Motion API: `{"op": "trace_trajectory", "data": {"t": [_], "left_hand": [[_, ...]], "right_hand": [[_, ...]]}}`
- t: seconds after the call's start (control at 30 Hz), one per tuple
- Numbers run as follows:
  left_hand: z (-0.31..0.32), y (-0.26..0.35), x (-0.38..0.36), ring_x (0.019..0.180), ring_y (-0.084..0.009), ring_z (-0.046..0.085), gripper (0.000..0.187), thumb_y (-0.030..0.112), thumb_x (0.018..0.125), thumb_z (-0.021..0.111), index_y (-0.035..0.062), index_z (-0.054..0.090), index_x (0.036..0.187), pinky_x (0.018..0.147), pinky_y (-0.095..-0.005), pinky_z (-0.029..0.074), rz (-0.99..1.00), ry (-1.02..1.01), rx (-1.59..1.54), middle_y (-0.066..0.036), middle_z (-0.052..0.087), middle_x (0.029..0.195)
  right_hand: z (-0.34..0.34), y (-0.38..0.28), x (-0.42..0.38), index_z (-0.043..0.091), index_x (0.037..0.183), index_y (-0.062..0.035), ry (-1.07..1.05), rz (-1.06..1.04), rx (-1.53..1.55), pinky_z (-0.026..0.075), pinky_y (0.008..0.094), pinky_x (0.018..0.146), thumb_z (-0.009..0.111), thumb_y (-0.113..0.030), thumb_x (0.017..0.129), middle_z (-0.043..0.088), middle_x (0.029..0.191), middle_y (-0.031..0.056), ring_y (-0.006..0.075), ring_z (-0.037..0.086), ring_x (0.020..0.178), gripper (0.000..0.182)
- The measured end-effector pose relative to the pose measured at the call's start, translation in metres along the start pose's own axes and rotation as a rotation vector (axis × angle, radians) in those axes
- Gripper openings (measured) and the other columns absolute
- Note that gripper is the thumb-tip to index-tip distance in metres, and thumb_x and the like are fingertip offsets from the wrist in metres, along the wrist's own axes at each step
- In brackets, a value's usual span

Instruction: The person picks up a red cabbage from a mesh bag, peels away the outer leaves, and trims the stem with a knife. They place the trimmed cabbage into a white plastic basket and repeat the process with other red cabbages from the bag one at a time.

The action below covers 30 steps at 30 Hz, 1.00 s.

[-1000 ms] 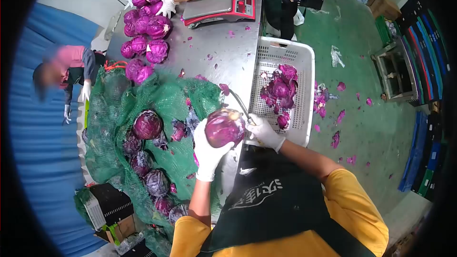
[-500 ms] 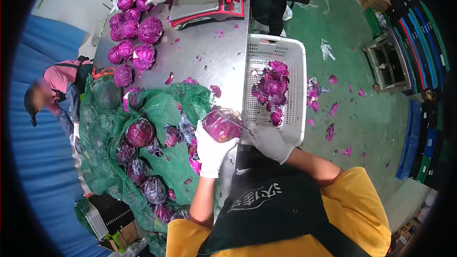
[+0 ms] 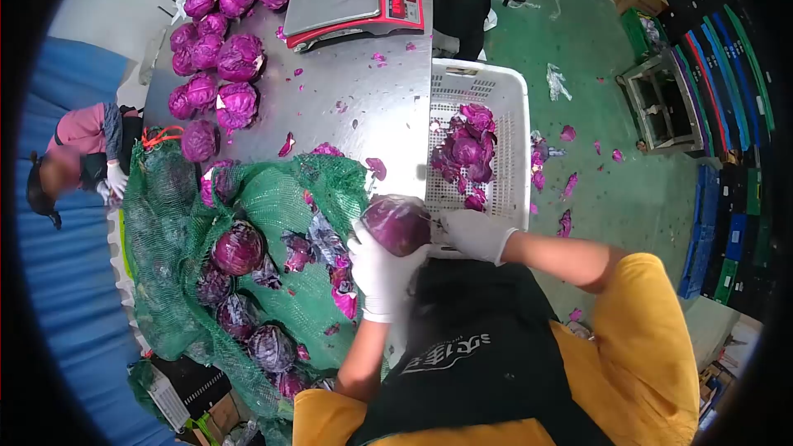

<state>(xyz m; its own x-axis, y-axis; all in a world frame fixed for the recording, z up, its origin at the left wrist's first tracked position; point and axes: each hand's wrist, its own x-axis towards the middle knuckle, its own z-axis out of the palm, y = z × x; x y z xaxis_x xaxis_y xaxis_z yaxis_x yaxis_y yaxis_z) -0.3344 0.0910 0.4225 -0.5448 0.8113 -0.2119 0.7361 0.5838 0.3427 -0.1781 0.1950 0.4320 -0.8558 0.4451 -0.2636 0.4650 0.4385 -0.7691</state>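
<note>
Two hands in white gloves are at work close together. The left hand (image 3: 382, 275) is wrapped around a big purple cabbage (image 3: 400, 226). The cabbage sits up at the finger end of that hand, which cups its left side and the side near the person. The far side and the top are not covered by the hand. The right hand (image 3: 477, 236) is just to the right of the cabbage. It is curled around a knife (image 3: 435, 225), and only a thin bit shows between that hand and the cabbage. I cannot tell if the blade is touching the cabbage.

Just past the right hand is a white basket (image 3: 519, 149) with purple leaves (image 3: 467, 149) in it. To the left of the left hand is a green net (image 3: 277, 198), and more dark cabbages (image 3: 238, 248) lie on it. Loose leaf bits lie close by the left hand too. Far past both hands is a red scale (image 3: 343, 2). Left of the scale, a bunch of bright purple cabbages (image 3: 240, 58) sits on the metal table (image 3: 326, 87).
</note>
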Motion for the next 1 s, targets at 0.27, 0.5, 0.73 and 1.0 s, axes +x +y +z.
{"op": "trace_trajectory", "data": {"t": [0.27, 0.5, 0.73, 1.0], "left_hand": [[0.007, 0.001, -0.013, 0.107, -0.0415, 0.053, 0.117, 0.046, 0.049, 0.086, -0.0064, 0.029, 0.137, 0.084, -0.0444, 0.048, 0.063, 0.108, -0.038, -0.028, 0.048, 0.120], [0.016, -0.028, 0.000, 0.110, -0.0343, 0.053, 0.107, 0.036, 0.055, 0.087, -0.0044, 0.030, 0.136, 0.094, -0.0401, 0.045, 0.289, 0.175, -0.277, -0.024, 0.047, 0.122], [0.057, -0.028, 0.032, 0.097, -0.0182, 0.054, 0.066, 0.015, 0.071, 0.081, -0.0023, 0.040, 0.121, 0.080, -0.0305, 0.048, -0.058, 0.038, -1.162, -0.014, 0.051, 0.114], [0.072, -0.077, 0.014, 0.117, -0.0240, 0.046, 0.075, 0.007, 0.072, 0.076, 0.0010, 0.033, 0.134, 0.101, -0.0383, 0.039, 0.104, -0.063, -1.235, -0.014, 0.046, 0.127]], "right_hand": [[0.047, 0.037, 0.030, 0.060, 0.111, -0.0066, 0.025, 0.109, -0.003, 0.049, 0.0451, 0.077, 0.061, -0.037, 0.083, 0.063, 0.093, 0.0205, 0.0376, 0.063, 0.085, 0.042], [0.062, 0.046, 0.027, 0.031, 0.142, -0.0066, 0.264, 0.242, 0.350, 0.049, 0.0358, 0.088, 0.060, -0.008, 0.081, 0.060, 0.116, 0.0233, 0.0318, 0.061, 0.105, 0.067], [0.042, 0.035, 0.011, 0.038, 0.141, -0.0124, 0.464, 0.169, 0.299, 0.051, 0.0355, 0.078, 0.061, -0.001, 0.077, 0.061, 0.111, 0.0190, 0.0281, 0.065, 0.086, 0.069], [0.023, 0.145, 0.010, 0.025, 0.148, -0.0137, 0.673, 0.442, 1.020, 0.044, 0.0200, 0.042, 0.061, 0.004, 0.078, 0.051, 0.075, -0.0012, 0.0079, 0.051, 0.050, 0.081]]}}
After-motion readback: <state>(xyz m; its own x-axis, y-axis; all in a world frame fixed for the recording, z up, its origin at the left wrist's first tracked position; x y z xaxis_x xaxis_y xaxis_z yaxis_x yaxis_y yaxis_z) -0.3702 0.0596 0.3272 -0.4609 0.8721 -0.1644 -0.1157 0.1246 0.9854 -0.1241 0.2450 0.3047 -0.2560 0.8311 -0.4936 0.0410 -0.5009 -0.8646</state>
